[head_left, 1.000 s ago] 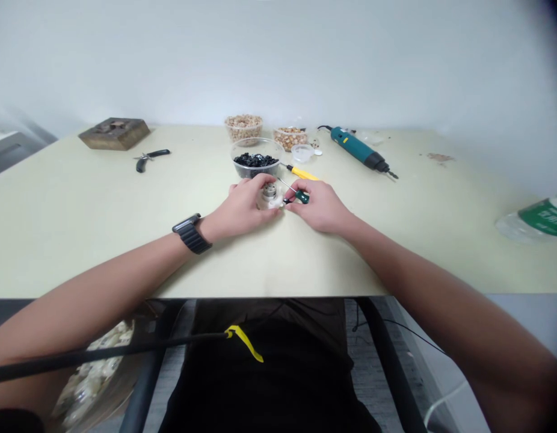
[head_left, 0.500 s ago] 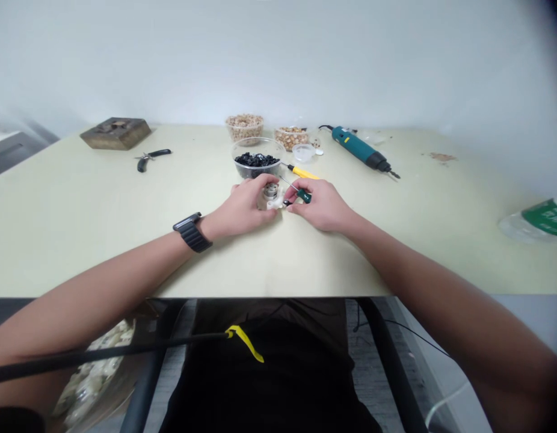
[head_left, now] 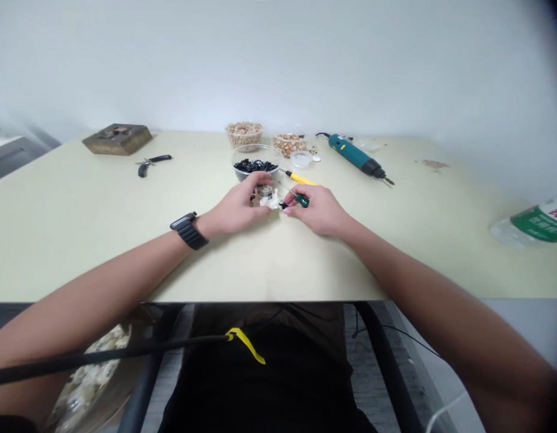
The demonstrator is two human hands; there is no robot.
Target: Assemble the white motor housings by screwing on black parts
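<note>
My left hand [head_left: 243, 207] is curled around a small white plastic part [head_left: 272, 199] with a round metal piece [head_left: 264, 191] set in it. Thumb and fingers grip it from the left side. My right hand [head_left: 321, 209] holds a small screwdriver [head_left: 302, 200] with a dark green handle, tucked among the fingers, its thin shaft pointing up and left. Between the right thumb and fingertip is a small black piece [head_left: 283, 205], close against the white part's right side. Whether they touch I cannot tell.
Behind my hands stands a clear bowl of black pieces [head_left: 257, 166], with a yellow-handled screwdriver [head_left: 300, 177] beside it. Two tubs of small beige and brown parts [head_left: 244, 137] stand farther back. A green power tool [head_left: 357, 156] lies right, a bottle [head_left: 538, 222] far right, pliers [head_left: 148, 163] left.
The white part has turned in my left hand, so more of its white side shows. The right hand still holds the screwdriver and black piece. The whole view has shifted slightly.
</note>
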